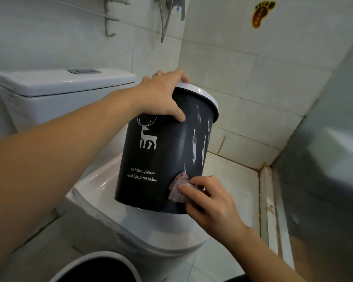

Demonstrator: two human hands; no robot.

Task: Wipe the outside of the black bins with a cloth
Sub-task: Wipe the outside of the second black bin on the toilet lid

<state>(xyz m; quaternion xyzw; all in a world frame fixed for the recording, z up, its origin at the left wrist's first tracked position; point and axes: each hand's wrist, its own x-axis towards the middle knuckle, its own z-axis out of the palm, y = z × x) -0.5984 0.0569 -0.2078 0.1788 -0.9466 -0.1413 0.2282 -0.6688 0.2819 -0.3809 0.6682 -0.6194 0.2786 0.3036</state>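
At the left stands the toilet cistern point(65, 86), and below it the closed toilet lid point(102, 186) carries the black bin point(161, 155), whose base rests near the lid's right edge and which is tilted so its white rim point(204, 96) leans up and to the right. The left hand point(161, 96) is clamped on the bin at the top, thumb pressed on the black wall and fingers hooked over the rim, holding it steady. Pale streaks point(196, 143) run down the bin's right flank, along its long axis from rim toward base. At the foot of those streaks the right hand point(210, 202) pinches a small purplish cloth point(178, 188), fingers closed on it and pressing it flat to the wall just above the base. The streaks lie straight up from the cloth, so the next stroke probably calls for a push upward along the bin's length, and the right hand is the nearer one for it. At the bottom edge of the view, the rim of a second bin point(102, 261) shows; whether it has been wiped I cannot tell.
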